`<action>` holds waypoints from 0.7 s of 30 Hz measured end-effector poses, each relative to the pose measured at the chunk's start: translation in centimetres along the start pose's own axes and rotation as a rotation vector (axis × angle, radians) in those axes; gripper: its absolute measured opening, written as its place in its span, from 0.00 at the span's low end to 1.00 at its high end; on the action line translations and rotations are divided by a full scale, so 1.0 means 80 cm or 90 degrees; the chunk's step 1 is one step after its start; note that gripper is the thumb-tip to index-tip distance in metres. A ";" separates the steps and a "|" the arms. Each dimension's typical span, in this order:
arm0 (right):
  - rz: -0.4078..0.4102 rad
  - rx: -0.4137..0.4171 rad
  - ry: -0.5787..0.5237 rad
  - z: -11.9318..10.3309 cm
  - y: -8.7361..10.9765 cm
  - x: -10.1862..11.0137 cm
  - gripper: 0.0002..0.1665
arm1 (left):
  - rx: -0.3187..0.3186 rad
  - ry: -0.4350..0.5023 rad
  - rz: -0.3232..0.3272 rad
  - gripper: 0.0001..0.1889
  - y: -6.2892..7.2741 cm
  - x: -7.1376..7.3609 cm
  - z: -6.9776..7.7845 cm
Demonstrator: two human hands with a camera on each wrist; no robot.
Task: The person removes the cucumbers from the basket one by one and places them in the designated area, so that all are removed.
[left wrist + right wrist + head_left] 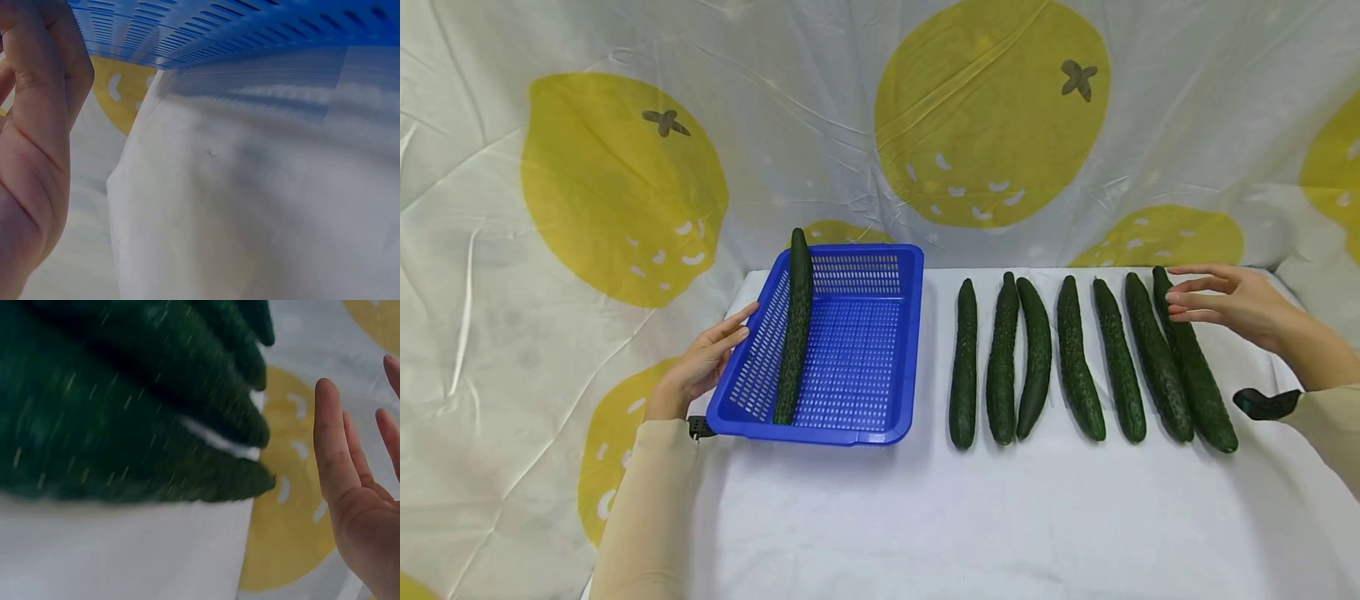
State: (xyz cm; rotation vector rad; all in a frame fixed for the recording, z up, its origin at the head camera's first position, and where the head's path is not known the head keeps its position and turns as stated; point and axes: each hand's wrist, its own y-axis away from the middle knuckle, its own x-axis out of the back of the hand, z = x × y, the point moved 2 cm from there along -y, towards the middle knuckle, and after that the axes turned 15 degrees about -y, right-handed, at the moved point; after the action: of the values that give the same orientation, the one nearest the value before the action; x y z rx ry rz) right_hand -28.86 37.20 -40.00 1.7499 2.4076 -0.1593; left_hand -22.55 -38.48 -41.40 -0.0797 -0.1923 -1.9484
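Note:
A blue plastic basket (916,350) stands on the left of the table, with one cucumber (795,333) leaning lengthwise along its left side. My left hand (703,364) is beside the basket's left wall, its extended fingertips right at the rim; the left wrist view has this hand (37,137) below the slotted wall (219,31). Over the upper part of the rightmost cucumber (1206,400) is my right hand (1243,304), fingers spread and nothing between them. The right wrist view has that hand (359,494) apart from the nearest cucumber (125,450).
Several more cucumbers lie side by side on the white tablecloth (970,525), from the leftmost one (964,367) across to another (1157,358) close against the rightmost. A lemon-print curtain (805,125) hangs behind the table.

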 end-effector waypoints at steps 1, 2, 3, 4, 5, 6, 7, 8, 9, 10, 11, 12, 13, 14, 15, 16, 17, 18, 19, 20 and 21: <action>-0.004 0.003 -0.010 -0.001 -0.002 -0.007 0.30 | 0.000 0.001 -0.001 0.28 0.000 0.000 0.000; -0.011 0.006 -0.018 -0.003 -0.004 -0.014 0.30 | -0.001 0.004 -0.001 0.28 0.001 0.000 0.000; -0.013 0.006 -0.023 -0.004 -0.007 -0.021 0.29 | -0.001 0.004 -0.001 0.28 0.001 0.000 0.000; -0.011 0.006 -0.015 -0.005 -0.009 -0.028 0.29 | -0.002 0.006 -0.001 0.28 0.001 -0.001 0.000; -0.011 0.006 -0.013 -0.006 -0.012 -0.034 0.28 | -0.001 0.006 -0.001 0.28 0.002 -0.001 0.000; -0.014 0.006 -0.017 -0.007 -0.015 -0.040 0.28 | -0.002 0.003 0.002 0.28 0.002 -0.001 0.000; -0.016 0.004 -0.017 -0.008 -0.018 -0.046 0.27 | -0.003 0.002 0.003 0.28 0.002 -0.001 0.000; -0.021 0.005 -0.023 -0.009 -0.020 -0.051 0.27 | -0.004 0.001 0.003 0.28 0.002 -0.001 0.000; -0.023 0.004 -0.022 -0.010 -0.022 -0.057 0.26 | -0.005 0.001 0.004 0.28 0.002 -0.001 0.000; -0.029 0.004 -0.027 -0.010 -0.024 -0.062 0.26 | -0.005 0.000 0.004 0.28 0.001 0.000 0.000; -0.037 0.006 -0.036 -0.011 -0.026 -0.067 0.25 | -0.006 -0.003 0.005 0.28 0.001 0.000 0.000; -0.045 0.007 -0.046 -0.012 -0.027 -0.073 0.25 | -0.006 -0.004 0.005 0.28 0.001 0.000 0.000; -0.052 0.007 -0.049 -0.012 -0.028 -0.078 0.25 | -0.006 -0.001 0.003 0.28 0.001 0.000 0.000; -0.060 0.007 -0.056 -0.013 -0.030 -0.083 0.25 | -0.006 0.002 0.001 0.28 0.000 0.000 0.000; -0.065 0.007 -0.053 -0.013 -0.031 -0.088 0.25 | -0.007 0.005 0.000 0.28 0.000 0.000 0.000; -0.069 0.006 -0.055 -0.014 -0.033 -0.093 0.25 | -0.008 0.007 -0.002 0.28 0.000 0.000 0.000; -0.073 0.004 -0.055 -0.014 -0.034 -0.098 0.25 | -0.008 0.009 -0.003 0.28 0.000 0.000 0.000; -0.075 0.001 -0.054 -0.014 -0.036 -0.102 0.25 | -0.009 0.010 -0.004 0.28 0.000 0.000 0.000; -0.076 0.000 -0.050 -0.014 -0.037 -0.106 0.25 | -0.010 0.010 -0.004 0.28 -0.001 0.000 0.000; -0.076 -0.001 -0.043 -0.015 -0.039 -0.110 0.25 | -0.011 0.009 -0.004 0.28 -0.001 0.000 0.000; -0.076 -0.001 -0.037 -0.015 -0.040 -0.114 0.25 | -0.011 0.007 -0.004 0.28 -0.001 0.000 0.000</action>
State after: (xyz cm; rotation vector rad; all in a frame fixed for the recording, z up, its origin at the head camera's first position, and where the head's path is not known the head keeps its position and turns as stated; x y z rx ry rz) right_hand -29.21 27.88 -37.08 1.5799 2.4698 -0.2200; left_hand -22.60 -38.44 -41.40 -0.0794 -0.1681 -1.9564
